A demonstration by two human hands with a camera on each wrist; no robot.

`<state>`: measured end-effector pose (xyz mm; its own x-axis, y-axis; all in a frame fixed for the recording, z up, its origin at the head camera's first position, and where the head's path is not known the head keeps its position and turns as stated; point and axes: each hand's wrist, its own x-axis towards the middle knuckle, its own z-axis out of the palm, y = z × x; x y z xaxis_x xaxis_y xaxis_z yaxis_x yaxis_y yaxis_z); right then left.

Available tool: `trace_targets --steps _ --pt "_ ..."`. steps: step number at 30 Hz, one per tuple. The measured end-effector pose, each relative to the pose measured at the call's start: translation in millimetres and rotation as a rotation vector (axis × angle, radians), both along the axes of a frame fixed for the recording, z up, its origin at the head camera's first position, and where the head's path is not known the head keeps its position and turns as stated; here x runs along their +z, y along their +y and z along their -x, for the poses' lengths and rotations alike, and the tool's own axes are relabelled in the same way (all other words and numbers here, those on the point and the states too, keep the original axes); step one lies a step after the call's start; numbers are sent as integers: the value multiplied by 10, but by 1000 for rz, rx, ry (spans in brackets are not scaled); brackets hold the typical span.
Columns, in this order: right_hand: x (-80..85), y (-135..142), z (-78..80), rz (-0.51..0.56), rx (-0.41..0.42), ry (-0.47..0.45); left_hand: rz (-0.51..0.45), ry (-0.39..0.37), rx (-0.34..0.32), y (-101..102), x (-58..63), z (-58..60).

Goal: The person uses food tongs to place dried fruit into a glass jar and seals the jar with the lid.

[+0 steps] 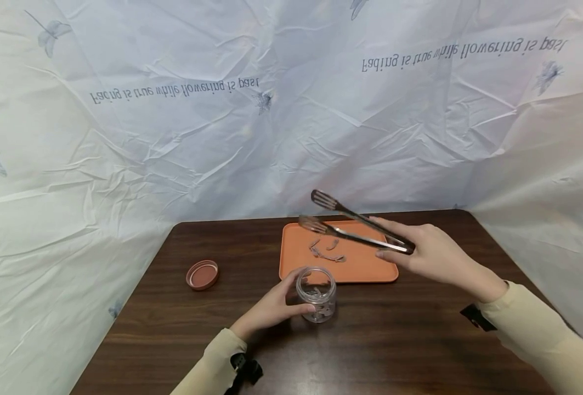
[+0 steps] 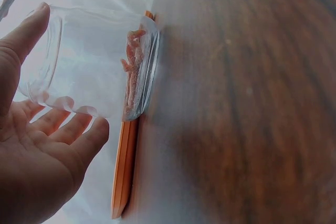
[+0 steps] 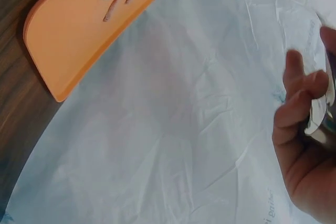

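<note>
A clear open-topped jar [image 1: 323,308] stands upright on the table, and my left hand [image 1: 271,306] holds it from the left side with thumb and fingers around it. Thin pinkish-brown strips [image 2: 134,72] lie at the bottom of the jar in the left wrist view. My right hand [image 1: 436,257] grips metal tongs [image 1: 365,240] by their hinged end, above the orange tray [image 1: 370,270]. Their slotted tips point left and stand apart, with nothing seen between them. A few similar strips [image 1: 327,256] lie on the tray. What the strips are, I cannot tell.
A reddish-brown round lid [image 1: 203,275] lies on the dark wooden table [image 1: 163,323], left of the jar. The tray sits just behind the jar. White printed sheeting [image 1: 271,142] hangs behind the table and along both sides.
</note>
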<state>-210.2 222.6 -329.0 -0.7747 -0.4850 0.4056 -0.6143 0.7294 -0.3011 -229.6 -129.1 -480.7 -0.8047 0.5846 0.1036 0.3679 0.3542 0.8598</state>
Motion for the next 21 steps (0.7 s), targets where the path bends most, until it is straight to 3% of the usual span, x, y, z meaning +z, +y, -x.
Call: trace_targets --steps 4,8,16,21 --pt "-20 1 51 81 -4 83 2 6 0 8 -11 -1" --pt "-38 1 87 139 -13 97 0 -3 2 11 -4 -3" --pt "-125 -5 193 201 -49 35 -2 -10 -2 2 7 -10" --pt "-184 -10 299 257 -103 -61 0 -23 4 2 13 -10"
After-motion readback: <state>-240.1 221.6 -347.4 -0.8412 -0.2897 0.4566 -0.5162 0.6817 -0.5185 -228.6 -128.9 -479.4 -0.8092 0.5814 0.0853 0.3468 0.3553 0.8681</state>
